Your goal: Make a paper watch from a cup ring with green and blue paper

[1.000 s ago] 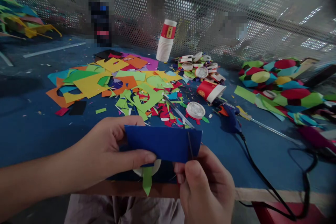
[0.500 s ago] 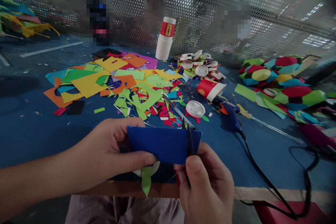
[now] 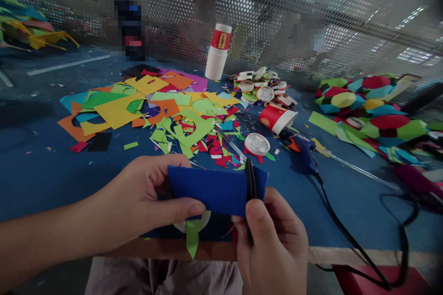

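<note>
A blue rectangle of paper is pinched by its left end in my left hand, thumb in front. My right hand grips a pair of scissors. Their dark blades are closed together across the paper near its right end; the handles are mostly hidden by the fingers. Below the paper, a white round piece with a green pointed paper strip shows at the table's front edge, partly covered by my left hand and the paper.
Colored paper sheets and scraps lie ahead. Behind them stands a cup stack. A red cup lies on its side near a blue glue gun with a black cord. Colorful paper assemblies sit at right.
The scissor blades, slightly apart before, have come together across the right end of the blue paper. My left hand has hardly moved.
</note>
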A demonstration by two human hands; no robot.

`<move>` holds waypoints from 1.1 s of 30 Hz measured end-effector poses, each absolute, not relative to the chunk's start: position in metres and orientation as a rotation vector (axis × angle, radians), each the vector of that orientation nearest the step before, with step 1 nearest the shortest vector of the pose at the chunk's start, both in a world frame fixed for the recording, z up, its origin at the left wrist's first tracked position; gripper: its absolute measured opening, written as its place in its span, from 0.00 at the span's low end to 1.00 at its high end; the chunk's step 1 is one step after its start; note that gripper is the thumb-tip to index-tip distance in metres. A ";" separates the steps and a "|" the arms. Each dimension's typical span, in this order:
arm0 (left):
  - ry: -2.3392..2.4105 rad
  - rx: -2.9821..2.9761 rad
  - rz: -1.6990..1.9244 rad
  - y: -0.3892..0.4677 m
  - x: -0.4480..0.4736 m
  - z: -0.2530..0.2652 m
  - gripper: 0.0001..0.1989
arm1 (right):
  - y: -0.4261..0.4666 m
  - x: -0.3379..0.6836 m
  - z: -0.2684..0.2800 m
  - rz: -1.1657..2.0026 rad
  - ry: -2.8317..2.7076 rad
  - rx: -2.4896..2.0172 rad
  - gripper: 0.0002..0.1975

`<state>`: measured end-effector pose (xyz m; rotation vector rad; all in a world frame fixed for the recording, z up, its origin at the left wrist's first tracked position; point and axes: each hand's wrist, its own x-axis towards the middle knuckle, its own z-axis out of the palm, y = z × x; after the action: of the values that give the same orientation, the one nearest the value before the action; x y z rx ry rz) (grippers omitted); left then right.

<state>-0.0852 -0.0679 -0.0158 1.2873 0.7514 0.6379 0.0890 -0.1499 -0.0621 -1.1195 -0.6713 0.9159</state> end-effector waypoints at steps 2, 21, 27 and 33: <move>0.789 1.293 0.688 -0.063 -0.087 -0.016 0.09 | -0.149 0.088 -0.061 0.896 -0.640 -1.118 0.14; 0.754 2.142 0.957 -0.034 -0.109 -0.021 0.10 | -0.147 0.084 -0.056 1.016 -1.016 -1.161 0.20; 0.732 1.693 0.780 -0.041 -0.102 -0.021 0.10 | -0.151 0.078 -0.043 1.083 -1.047 -1.300 0.25; 0.734 1.506 0.748 -0.043 -0.098 -0.022 0.06 | -0.150 0.072 -0.044 1.018 -0.962 -1.314 0.20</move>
<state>-0.0976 -0.0428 -0.0217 1.5057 0.7343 0.7479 0.0716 -0.1496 -0.0439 -1.3144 -0.9623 1.0180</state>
